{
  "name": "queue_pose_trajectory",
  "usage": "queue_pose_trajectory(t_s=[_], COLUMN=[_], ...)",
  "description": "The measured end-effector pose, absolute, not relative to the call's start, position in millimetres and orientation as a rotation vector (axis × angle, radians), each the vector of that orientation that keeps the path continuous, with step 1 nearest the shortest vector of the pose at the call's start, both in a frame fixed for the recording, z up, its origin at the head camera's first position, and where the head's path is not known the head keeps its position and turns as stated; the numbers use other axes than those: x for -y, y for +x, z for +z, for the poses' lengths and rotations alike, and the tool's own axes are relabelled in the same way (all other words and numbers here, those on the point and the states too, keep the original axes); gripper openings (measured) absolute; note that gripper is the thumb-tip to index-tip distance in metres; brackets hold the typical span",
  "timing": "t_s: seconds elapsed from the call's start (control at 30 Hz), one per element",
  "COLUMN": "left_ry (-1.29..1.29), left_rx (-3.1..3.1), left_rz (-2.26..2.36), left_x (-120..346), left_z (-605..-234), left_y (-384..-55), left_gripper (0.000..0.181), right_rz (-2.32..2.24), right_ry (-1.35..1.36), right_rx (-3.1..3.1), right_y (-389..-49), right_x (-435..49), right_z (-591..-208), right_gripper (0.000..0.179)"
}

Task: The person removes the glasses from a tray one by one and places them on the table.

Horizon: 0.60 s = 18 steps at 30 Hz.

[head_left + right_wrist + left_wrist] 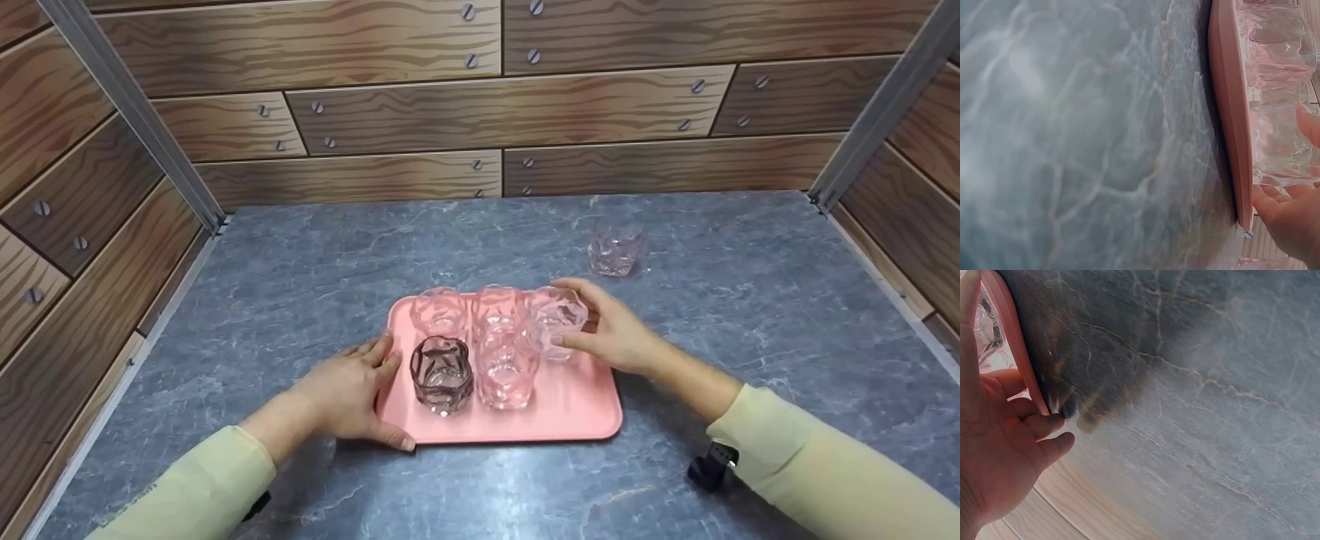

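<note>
A pink tray (570, 412) lies on the table, bearing several faceted drinking glasses. My left hand (341, 394) holds the tray's front left corner, its fingers along the left rim and the thumb at the front edge. My right hand (619, 334) grips a clear glass (556, 322) at the tray's back right, thumb in front and fingers behind. Beside it stand a clear glass (499, 309) at the back middle, another clear glass (439, 311) at the back left and one more clear glass (507, 375) in front. A smoky dark glass (442, 375) stands front left.
Behind the tray to the right, a faintly purple glass (615, 251) stands on the grey marbled table (337, 262). Wood-patterned walls (510, 112) enclose the back and both sides, with metal posts (870, 112) at the corners.
</note>
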<state>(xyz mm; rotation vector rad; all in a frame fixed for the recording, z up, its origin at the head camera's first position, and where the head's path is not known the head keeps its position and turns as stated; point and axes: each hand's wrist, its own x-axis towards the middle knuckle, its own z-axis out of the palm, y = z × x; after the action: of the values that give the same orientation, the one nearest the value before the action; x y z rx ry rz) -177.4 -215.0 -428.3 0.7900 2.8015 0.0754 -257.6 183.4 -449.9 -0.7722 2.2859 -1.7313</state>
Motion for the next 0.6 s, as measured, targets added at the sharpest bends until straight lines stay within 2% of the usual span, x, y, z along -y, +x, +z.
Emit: queue_pose_trajectory(t_s=[0.3,0.6], left_ry=[0.786,0.795], left_rx=[-2.8,-2.795], left_rz=[0.065,0.086], left_x=[215.2,215.5], left_z=[-427.2,-427.5], left_y=[-178.3,-178.0], left_gripper=[0.14,0.14], right_rz=[-1.717,-1.675], right_ry=[-0.771,-0.748], right_rx=[-2.302,-2.393], right_y=[-254.1,-252.2], right_x=[-185.5,-199.2], right_z=[-445.1,-415.0], right_gripper=[0.078,0.079])
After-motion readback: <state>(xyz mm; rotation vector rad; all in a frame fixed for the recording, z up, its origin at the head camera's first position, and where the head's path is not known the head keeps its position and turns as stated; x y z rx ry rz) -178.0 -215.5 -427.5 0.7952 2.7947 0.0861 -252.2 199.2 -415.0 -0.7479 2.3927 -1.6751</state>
